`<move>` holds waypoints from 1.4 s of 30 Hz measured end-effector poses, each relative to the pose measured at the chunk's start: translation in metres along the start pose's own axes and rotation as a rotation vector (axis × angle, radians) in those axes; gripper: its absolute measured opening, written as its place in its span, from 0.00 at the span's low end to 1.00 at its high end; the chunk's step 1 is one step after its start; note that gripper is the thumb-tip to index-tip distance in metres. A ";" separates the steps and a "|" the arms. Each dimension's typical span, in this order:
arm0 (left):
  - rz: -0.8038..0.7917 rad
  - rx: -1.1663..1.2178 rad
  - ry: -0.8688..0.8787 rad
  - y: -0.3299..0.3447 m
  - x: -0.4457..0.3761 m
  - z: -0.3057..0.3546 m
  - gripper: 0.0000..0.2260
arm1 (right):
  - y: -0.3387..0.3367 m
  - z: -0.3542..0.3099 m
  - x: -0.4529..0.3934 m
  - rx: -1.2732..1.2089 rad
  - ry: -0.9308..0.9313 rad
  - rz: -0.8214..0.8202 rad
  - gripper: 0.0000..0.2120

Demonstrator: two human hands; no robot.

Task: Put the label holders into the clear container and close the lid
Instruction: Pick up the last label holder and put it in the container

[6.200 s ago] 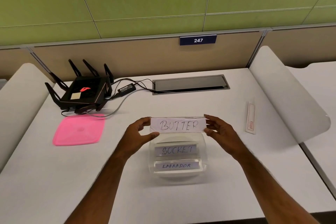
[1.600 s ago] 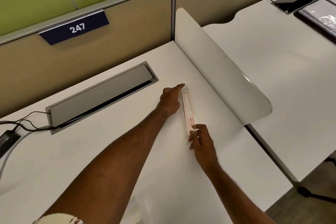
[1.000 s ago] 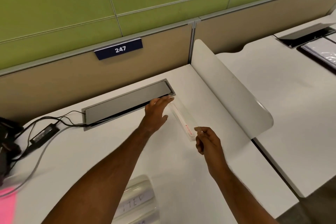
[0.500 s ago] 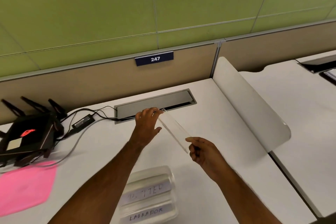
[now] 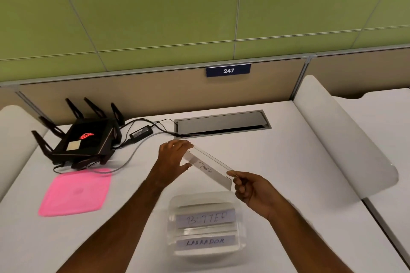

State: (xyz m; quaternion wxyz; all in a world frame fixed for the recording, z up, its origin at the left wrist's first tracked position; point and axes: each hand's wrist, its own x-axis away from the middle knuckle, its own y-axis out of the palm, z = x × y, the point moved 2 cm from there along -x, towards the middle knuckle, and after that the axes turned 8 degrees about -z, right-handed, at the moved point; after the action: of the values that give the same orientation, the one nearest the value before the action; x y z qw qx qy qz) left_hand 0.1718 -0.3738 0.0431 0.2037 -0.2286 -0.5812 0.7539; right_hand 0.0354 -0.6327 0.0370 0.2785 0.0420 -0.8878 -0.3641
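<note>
Clear box [image 5: 207, 227] on the surface [image 5: 288, 162] already holds two holders, BUTTER [image 5: 205, 218] and LABRADOR [image 5: 205, 242]. Left hand [image 5: 172, 160] and right hand [image 5: 249, 187] each grip an end of the PANDA holder [image 5: 209, 168] just above it; the pink lid [image 5: 75, 191] lies apart, not yet on.

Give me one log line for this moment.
both hands hold PANDA label holder | above open clear container | pink lid off

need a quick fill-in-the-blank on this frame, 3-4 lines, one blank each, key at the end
1. The label holder gripped at its ends by the left hand and right hand reads ____.
2. In the clear container, the label nearest the person reads ____.
3. The lid lying on the desk beside the router is ____ in colour.
4. The blue sign on the partition shows the number ____.

Missing words: PANDA; LABRADOR; pink; 247
</note>
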 end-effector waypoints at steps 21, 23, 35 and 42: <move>0.010 0.229 -0.065 -0.021 0.077 -0.031 0.30 | 0.008 0.014 -0.003 0.599 -0.373 0.116 0.14; 0.036 0.252 -0.074 -0.022 0.081 -0.028 0.30 | 0.006 0.013 0.000 0.675 -0.396 0.069 0.21; 0.050 0.323 -0.127 -0.029 0.095 -0.006 0.31 | 0.003 -0.007 0.019 1.170 -0.495 0.021 0.37; 0.037 0.309 -0.136 -0.036 0.098 0.001 0.32 | 0.005 -0.011 0.024 1.158 -0.535 0.033 0.30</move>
State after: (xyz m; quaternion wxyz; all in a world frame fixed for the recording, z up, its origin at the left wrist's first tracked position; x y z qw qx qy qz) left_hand 0.0933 -0.3092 0.0680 0.1827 -0.1534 -0.4668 0.8516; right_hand 0.0218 -0.6425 0.0575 -0.0149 0.0797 -0.9801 0.1814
